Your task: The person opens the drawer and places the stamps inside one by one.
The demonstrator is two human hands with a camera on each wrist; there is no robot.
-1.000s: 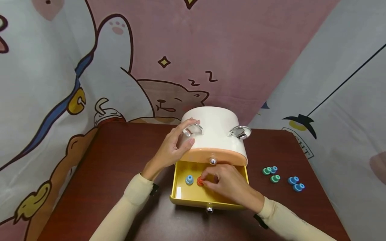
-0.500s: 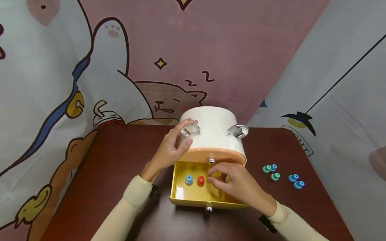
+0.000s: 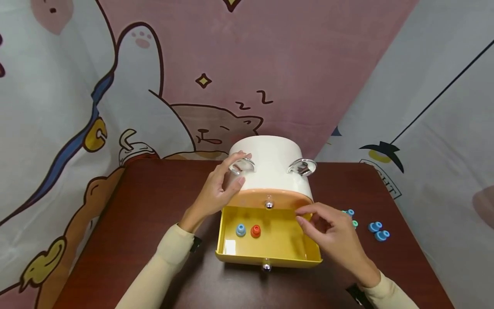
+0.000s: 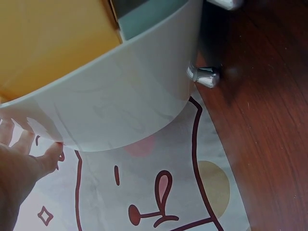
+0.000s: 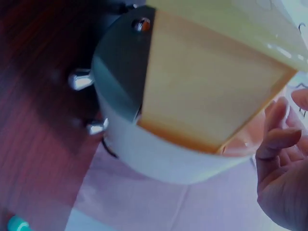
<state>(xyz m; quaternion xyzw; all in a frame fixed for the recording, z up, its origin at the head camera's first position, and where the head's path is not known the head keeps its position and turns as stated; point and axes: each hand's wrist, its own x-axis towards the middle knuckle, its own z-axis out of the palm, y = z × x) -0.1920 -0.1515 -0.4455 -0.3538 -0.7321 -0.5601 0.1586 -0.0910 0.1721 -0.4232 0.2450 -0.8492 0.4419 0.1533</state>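
Note:
A white rounded drawer box (image 3: 274, 159) stands on the table, its yellow drawer (image 3: 283, 240) pulled out toward me beneath an orange drawer front (image 3: 247, 199). Inside the yellow drawer a small light blue stepped peg (image 3: 241, 231) and a red one (image 3: 256, 231) stand side by side. My left hand (image 3: 212, 191) rests on the box's left side, fingers and thumb spread around its silver loop handle (image 3: 247, 165). Over the drawer's right rim is my right hand (image 3: 335, 231), fingers loosely bent and thumb apart from the index finger, with nothing between them.
On the dark red table (image 3: 162, 193), right of the box, lie two blue pegs (image 3: 382, 235) close together. Nearer the box, green pegs and another blue peg (image 3: 350, 212) are partly hidden by my right hand. A patterned cloth (image 3: 328, 64) hangs behind the table.
My right hand has let go of the red peg in the yellow drawer and moved right to the drawer's edge. The left hand stays on the box.

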